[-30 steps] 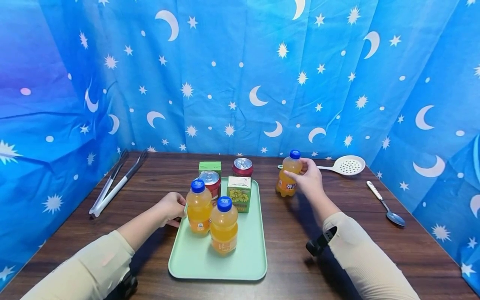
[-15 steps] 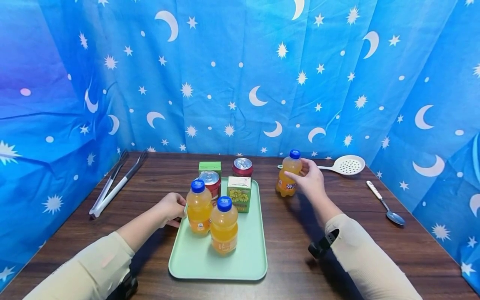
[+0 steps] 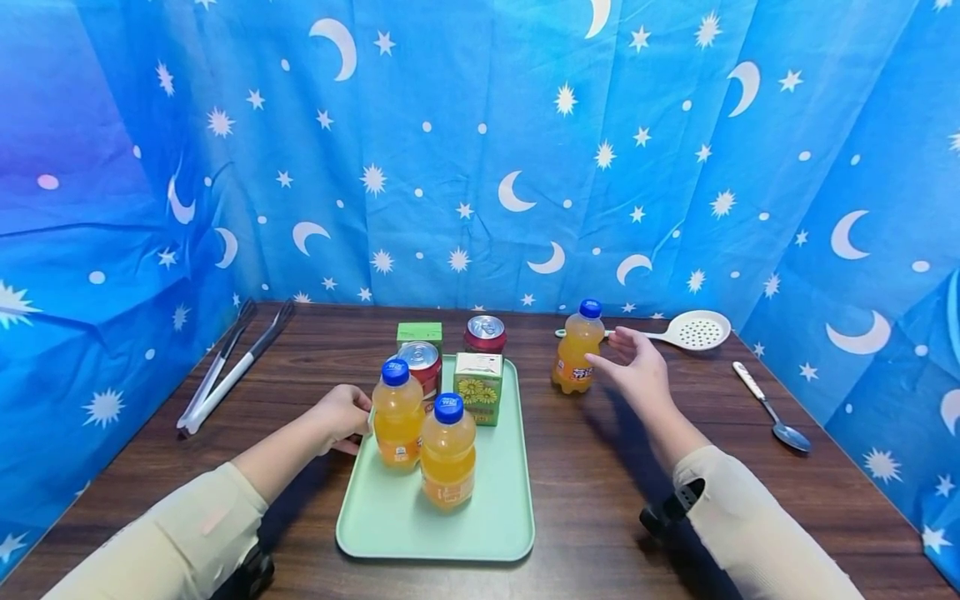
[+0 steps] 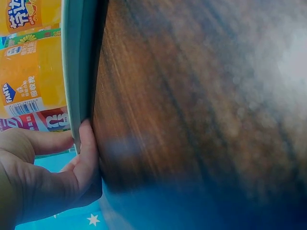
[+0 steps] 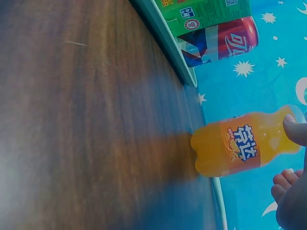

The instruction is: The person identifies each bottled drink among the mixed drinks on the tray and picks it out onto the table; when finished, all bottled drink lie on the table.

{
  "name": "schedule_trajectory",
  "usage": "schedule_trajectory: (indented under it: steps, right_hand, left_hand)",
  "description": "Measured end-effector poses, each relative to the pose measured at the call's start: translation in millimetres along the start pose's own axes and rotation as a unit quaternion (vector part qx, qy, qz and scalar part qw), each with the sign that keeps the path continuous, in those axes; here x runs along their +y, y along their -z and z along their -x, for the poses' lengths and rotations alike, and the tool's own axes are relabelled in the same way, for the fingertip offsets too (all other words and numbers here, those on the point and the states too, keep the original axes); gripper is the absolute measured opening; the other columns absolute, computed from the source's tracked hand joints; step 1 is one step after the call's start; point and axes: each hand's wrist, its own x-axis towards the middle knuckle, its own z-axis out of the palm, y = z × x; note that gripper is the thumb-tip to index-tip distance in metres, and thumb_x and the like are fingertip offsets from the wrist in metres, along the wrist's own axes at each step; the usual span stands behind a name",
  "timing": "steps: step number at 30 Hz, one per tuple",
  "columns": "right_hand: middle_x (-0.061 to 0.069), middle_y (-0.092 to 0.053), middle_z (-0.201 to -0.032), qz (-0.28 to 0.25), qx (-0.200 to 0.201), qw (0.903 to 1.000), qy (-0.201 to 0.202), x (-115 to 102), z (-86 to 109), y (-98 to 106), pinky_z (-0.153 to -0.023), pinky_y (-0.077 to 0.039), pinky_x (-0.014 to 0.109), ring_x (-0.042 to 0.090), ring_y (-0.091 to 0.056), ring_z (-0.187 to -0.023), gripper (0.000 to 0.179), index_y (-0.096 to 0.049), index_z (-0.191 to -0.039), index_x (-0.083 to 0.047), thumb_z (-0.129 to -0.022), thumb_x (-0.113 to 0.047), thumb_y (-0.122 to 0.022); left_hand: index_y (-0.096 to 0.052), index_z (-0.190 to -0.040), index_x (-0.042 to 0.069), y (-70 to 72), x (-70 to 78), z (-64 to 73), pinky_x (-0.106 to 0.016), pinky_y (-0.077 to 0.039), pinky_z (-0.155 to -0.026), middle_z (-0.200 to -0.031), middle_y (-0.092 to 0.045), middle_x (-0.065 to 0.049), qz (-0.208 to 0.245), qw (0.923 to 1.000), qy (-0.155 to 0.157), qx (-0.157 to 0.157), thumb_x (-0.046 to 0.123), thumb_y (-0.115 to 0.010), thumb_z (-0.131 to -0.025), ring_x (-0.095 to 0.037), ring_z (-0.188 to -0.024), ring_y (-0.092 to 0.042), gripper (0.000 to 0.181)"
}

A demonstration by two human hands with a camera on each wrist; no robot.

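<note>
My left hand (image 3: 347, 418) pinches the left rim of the pale green tray (image 3: 491, 533), thumb above and fingers beneath, as the left wrist view shows. On that tray stand two orange soda bottles with blue caps, one bottle (image 3: 397, 412) nearer my hand and one (image 3: 447, 467) in front. Right of the tray, a third orange soda bottle (image 3: 577, 350) is upright on the table. Beside it my right hand (image 3: 637, 371) has thumb and fingers spread apart, gripping nothing. In the right wrist view the thumb (image 5: 295, 129) overlaps the bottle's upper part.
The tray also carries a green drink carton (image 3: 478, 392), a red can (image 3: 422, 362), another can (image 3: 486, 333) and a green box (image 3: 420, 332) at its far end. Tongs (image 3: 232, 367) lie at left. A white skimmer (image 3: 697, 331) and a spoon (image 3: 768, 408) lie at right.
My right hand has let go of the third bottle and drawn back a little to the right. The bottle stays in place; my left hand has not moved.
</note>
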Motion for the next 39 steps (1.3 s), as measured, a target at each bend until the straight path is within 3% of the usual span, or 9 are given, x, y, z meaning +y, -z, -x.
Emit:
schedule_trajectory:
  steps: [11, 28, 39]
  right_hand:
    - [0.019, -0.055, -0.126, 0.020, -0.004, 0.9995, 0.022, -8, 14.9, 11, -0.099, -0.040, 0.045, 0.031, -0.050, -0.118, 0.073, -0.046, -0.129, 0.003, -0.075, -0.035, -0.078]
    - [0.018, -0.056, -0.124, -0.039, -0.021, 0.9972, 0.061, -30, 48.4, 11, -0.099, -0.040, 0.040, 0.027, -0.052, -0.117, 0.065, -0.047, -0.129, 0.002, -0.077, -0.024, -0.077]
    - [0.017, -0.056, -0.125, -0.067, -0.042, 0.9955, 0.052, -48, 61.7, 7, -0.097, -0.041, 0.037, 0.025, -0.052, -0.116, 0.064, -0.047, -0.129, 0.001, -0.077, -0.021, -0.078]
  left_hand:
    - [-0.049, -0.105, -0.006, -0.2, 2.2, 0.8, -0.039, -0.056, -0.058, -0.093, -0.052, -0.017, -0.003, 1.0000, -0.003, 0.002, -0.010, -0.059, -0.076, -0.025, -0.074, -0.058, 0.031]
    - [-0.049, -0.104, -0.007, -1.3, -0.1, 1.4, -0.040, -0.056, -0.058, -0.092, -0.052, -0.018, -0.001, 1.0000, -0.008, 0.000, -0.010, -0.058, -0.075, -0.025, -0.072, -0.057, 0.031]
    - [-0.048, -0.106, -0.007, -1.0, -2.5, 1.0, -0.040, -0.056, -0.057, -0.091, -0.052, -0.018, 0.006, 1.0000, -0.006, 0.002, -0.010, -0.058, -0.075, -0.025, -0.072, -0.058, 0.032]
